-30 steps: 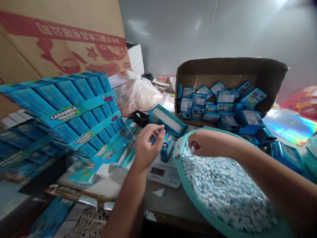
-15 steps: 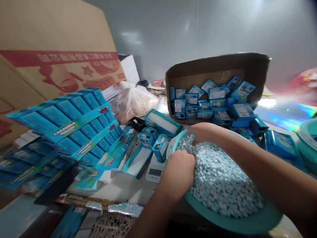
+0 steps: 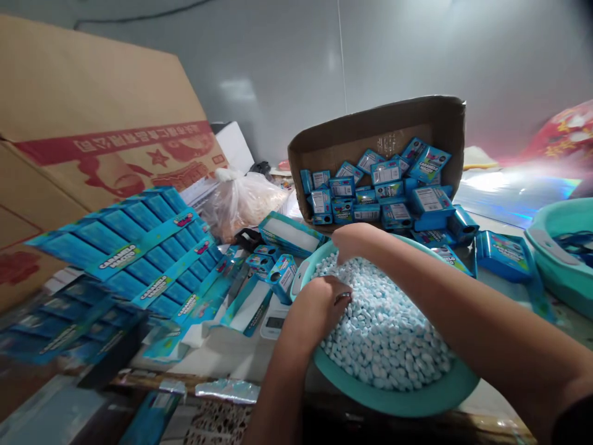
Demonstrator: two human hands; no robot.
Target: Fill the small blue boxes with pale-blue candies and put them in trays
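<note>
Grey wall panels (image 3: pixel 278 80) are backing a cluttered worktable (image 3: pixel 231 358). Teal tub (image 3: pixel 398 405) is sitting up front, holding pale blue-and-white candies (image 3: pixel 393 358). Left hand (image 3: pixel 319 303) is hanging over the tub's left side, fingers part-curled at the candies; can't tell if it's gripping any. Right hand (image 3: pixel 351 242) is pointing down into the far-left candies, fingers mostly hidden; opening and contents unclear. Digital scale (image 3: pixel 275 322) is lying just left of the tub. Cardboard carton (image 3: pixel 370 127) behind is holding blue Caramelo boxes (image 3: pixel 386 173).

Swung left hand (image 3: pixel 325 304) from near the scale (image 3: pixel 271 323) to the candies (image 3: pixel 389 343), about ten o'clock in the basin (image 3: pixel 393 398); lowered right hand (image 3: pixel 351 240) into them near eleven.
</note>
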